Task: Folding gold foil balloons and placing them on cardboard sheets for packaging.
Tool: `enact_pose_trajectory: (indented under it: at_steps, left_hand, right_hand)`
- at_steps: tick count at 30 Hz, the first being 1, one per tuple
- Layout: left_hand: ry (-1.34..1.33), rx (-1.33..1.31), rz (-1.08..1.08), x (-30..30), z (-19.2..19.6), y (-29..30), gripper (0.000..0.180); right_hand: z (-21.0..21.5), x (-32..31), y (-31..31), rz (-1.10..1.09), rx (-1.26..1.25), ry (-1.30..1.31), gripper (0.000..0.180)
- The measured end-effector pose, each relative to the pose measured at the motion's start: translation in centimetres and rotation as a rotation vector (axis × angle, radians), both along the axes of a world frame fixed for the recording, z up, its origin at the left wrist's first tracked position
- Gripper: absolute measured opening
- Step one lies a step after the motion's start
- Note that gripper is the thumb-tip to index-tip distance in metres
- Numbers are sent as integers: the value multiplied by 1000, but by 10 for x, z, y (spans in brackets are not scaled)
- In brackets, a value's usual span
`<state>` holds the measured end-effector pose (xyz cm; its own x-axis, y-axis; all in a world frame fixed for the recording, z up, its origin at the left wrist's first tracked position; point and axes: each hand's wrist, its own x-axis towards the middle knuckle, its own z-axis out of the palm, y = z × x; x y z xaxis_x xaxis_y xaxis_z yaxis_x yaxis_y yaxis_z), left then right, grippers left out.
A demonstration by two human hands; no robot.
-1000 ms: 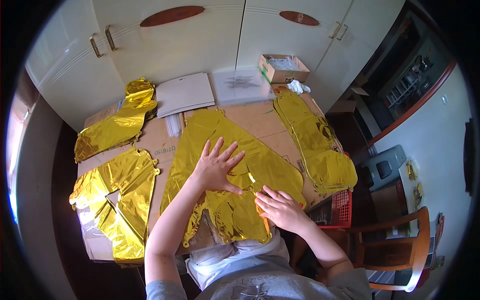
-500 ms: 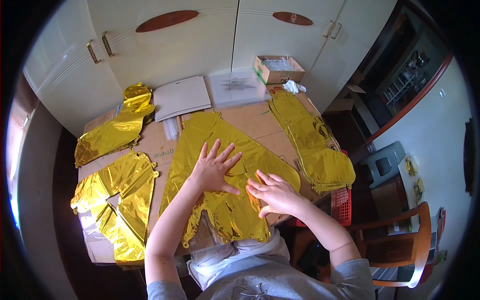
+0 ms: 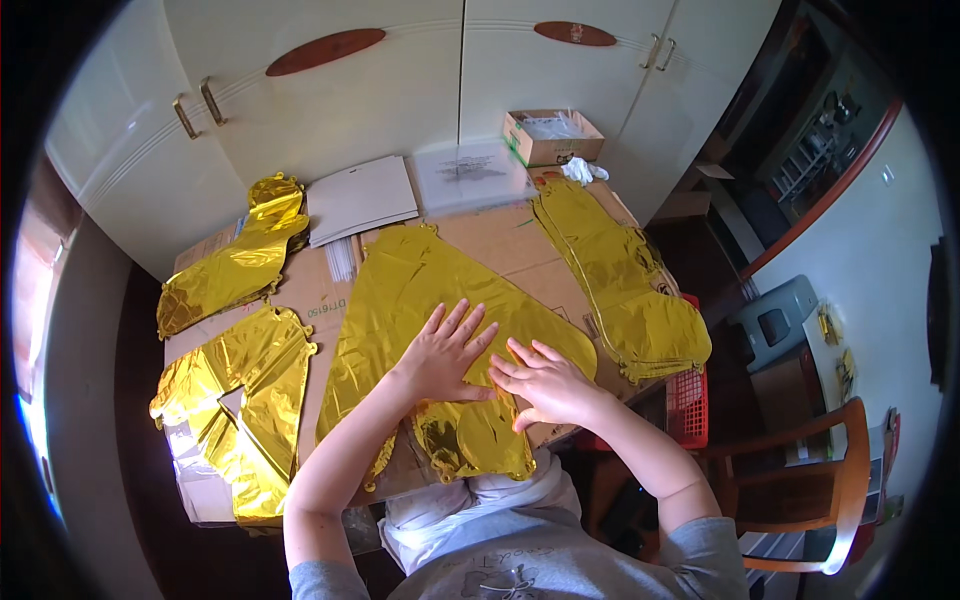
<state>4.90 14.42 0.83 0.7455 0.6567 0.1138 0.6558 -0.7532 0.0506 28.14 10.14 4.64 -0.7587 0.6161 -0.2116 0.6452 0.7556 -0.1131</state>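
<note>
A large flat gold foil balloon (image 3: 400, 290) lies across the middle of the cardboard-covered table, its near part folded or crumpled by the front edge. My left hand (image 3: 448, 352) rests palm down on this foil with its fingers spread. Close beside it, my right hand (image 3: 545, 382) also lies on the foil, fingers stretched out and thumb apart. Neither hand grasps anything. The foil beneath both palms is hidden.
More gold foil balloons lie at the near left (image 3: 275, 380), the far left and the right (image 3: 625, 280). Grey card sheets (image 3: 362, 200), a clear plastic sheet (image 3: 470, 178) and a small carton (image 3: 553, 140) stand at the back. A red basket (image 3: 686, 410) and wooden chair (image 3: 850, 480) are at right.
My left hand has slid nearer and to the right across the foil, closer to my right hand. The right hand has barely moved. The view has shifted slightly.
</note>
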Motion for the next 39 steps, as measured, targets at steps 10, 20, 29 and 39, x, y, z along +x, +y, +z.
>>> enact_pose_trajectory:
  at_steps: [10,20,29,39]
  left_hand:
    - [26,-35,10,2,6,-2,108]
    - [58,-23,20,2,7,-2,108]
    - [78,-29,20,3,7,-1,107]
    - [94,-38,19,4,10,0,108]
  right_hand:
    - [-24,22,-6,116,65,371,77]
    - [-27,27,-12,100,86,338,69]
    - [-16,25,-10,63,30,218,92]
    - [-18,30,-14,81,13,221,93]
